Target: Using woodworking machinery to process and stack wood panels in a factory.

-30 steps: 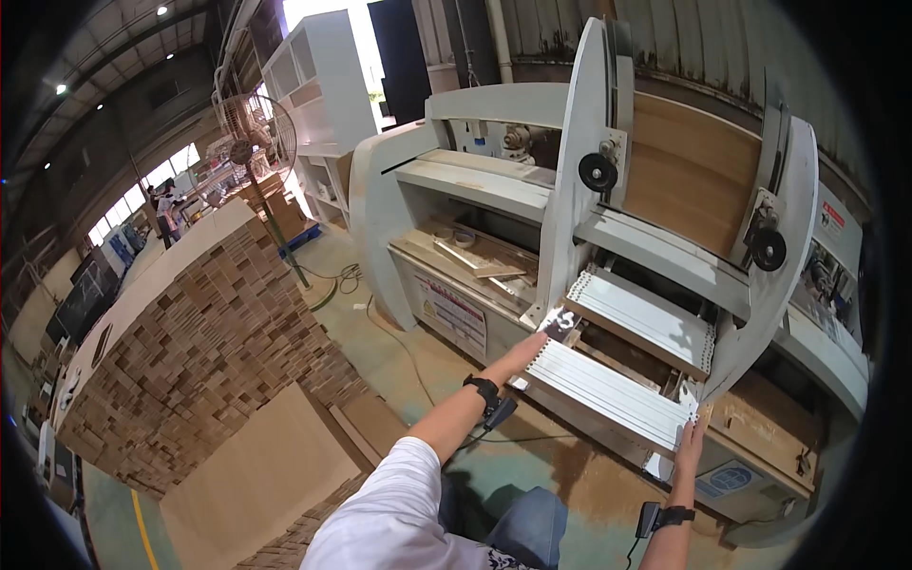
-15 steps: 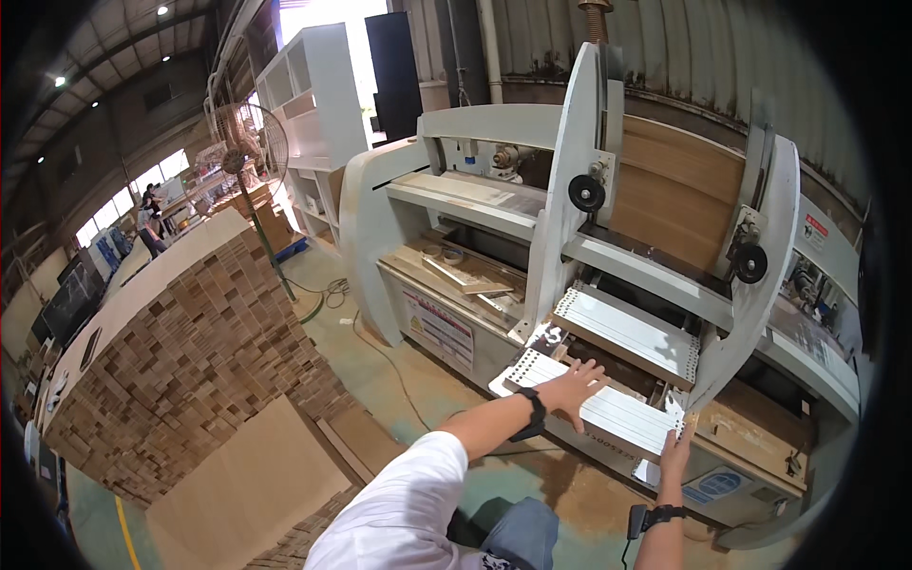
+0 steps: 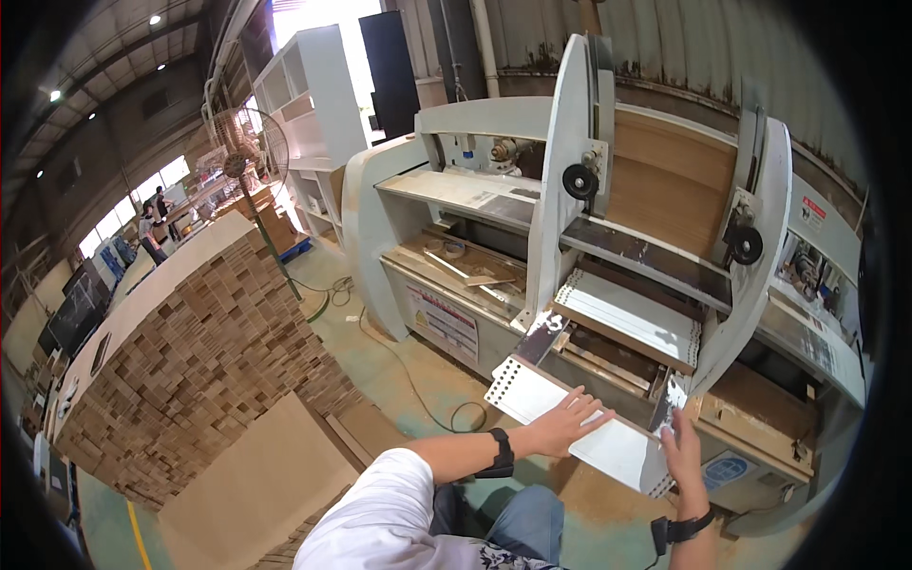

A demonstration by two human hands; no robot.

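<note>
A white board (image 3: 616, 458) with rows of small dark holes at its ends lies tilted at the front of the machine. My left hand (image 3: 568, 425) reaches across its top, fingers hooked at the far edge; the thumb is hard to see. At the board's right end, my right hand (image 3: 682, 454) grips near the far corner, its fingers partly hidden. Deeper in the machine (image 3: 556, 218), more white boards (image 3: 632, 313) lie side by side with the same holes at their ends. Dark rails (image 3: 540, 342) run between the two groups.
Left of me rises a tall stack of wooden strips (image 3: 204, 351), with a flat brown panel (image 3: 252, 475) in front. A standing fan (image 3: 242, 157), white shelves (image 3: 318, 123) and a floor cable (image 3: 413, 385) are farther off. People (image 3: 157, 223) stand far left.
The front board has come toward me, off the rails, and turned at a slant. Both my hands have moved nearer with it. The inner boards stay in place.
</note>
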